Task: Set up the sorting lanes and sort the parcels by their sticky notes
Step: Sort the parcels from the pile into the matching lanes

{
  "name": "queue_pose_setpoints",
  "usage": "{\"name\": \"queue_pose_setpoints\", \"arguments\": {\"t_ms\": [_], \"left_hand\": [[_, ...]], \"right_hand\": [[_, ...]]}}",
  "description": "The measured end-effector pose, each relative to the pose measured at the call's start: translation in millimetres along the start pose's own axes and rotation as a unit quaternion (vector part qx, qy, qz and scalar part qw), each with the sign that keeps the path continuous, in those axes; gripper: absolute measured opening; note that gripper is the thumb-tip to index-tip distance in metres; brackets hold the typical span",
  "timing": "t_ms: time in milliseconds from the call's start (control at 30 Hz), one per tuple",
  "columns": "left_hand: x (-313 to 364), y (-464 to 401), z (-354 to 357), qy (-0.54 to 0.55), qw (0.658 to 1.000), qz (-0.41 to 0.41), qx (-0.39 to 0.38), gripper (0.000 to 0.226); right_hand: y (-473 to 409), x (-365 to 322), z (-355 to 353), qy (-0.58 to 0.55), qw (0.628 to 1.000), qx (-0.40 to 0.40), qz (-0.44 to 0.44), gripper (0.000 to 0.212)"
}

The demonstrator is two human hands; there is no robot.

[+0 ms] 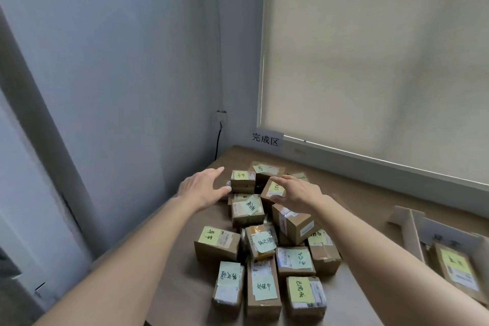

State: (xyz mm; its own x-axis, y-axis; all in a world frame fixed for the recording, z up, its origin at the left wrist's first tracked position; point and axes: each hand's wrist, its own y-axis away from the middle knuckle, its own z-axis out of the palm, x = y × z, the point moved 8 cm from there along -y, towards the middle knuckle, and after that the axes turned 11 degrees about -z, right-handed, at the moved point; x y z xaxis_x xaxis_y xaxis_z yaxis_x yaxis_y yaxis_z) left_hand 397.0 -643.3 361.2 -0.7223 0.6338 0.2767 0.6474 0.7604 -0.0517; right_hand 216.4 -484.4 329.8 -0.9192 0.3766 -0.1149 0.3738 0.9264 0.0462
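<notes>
Both arms reach out over the bench (357, 201) toward the far end of a heap of small cardboard parcels (264, 241), each carrying a pale green or yellow sticky note with handwriting. The heap runs from the middle of the bench toward its far left corner, where a paper sign (266, 139) stands against the wall below the window blind (370, 61).

The left hand (202, 188) is spread wide, fingers straight, hovering just beside the far-left parcel (243, 180) and gripping nothing. The right hand (297, 192) is also wide, fingers relaxed, lying over or just above a tilted parcel (272, 189); whether it touches the cardboard I cannot tell.

At the right edge of the bench sits an open cardboard tray (407, 222) with a labelled divider and one noted parcel already inside.

The risks, as I judge them, come from the loose stacking. Several boxes lean on one another, so drawing one from the far end could tip its neighbours or send one off the left edge, which lies near. The notes are only lightly stuck, and some curl at the corners; a palm sweeping across a top could peel one off or shift it onto another box, leaving that parcel unsortable. Handwriting seen upside down could also be misread, sending a parcel to the wrong lane.
</notes>
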Motion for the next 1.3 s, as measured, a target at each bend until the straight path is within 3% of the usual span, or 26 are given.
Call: {"name": "queue_pose_setpoints", "arguments": {"t_ms": [467,833,1033,1300], "left_hand": [[102,-110,133,0.016,0.99,0.102,-0.092,0.073],[118,-196,281,0.028,0.963,0.162,-0.213,0.075],[127,-221,345,0.021,0.948,0.182,-0.261,0.08],[129,-246,400,0.065,0.924,0.178,-0.333,0.089]], "right_hand": [[-14,142,58,-0.029,0.985,-0.048,0.161,0.071],[-56,200,165,-0.092,0.959,-0.106,0.246,0.072],[-70,214,233,-0.148,0.936,-0.122,0.295,0.087],[-87,219,273,-0.238,0.915,-0.076,0.318,0.106]]}}
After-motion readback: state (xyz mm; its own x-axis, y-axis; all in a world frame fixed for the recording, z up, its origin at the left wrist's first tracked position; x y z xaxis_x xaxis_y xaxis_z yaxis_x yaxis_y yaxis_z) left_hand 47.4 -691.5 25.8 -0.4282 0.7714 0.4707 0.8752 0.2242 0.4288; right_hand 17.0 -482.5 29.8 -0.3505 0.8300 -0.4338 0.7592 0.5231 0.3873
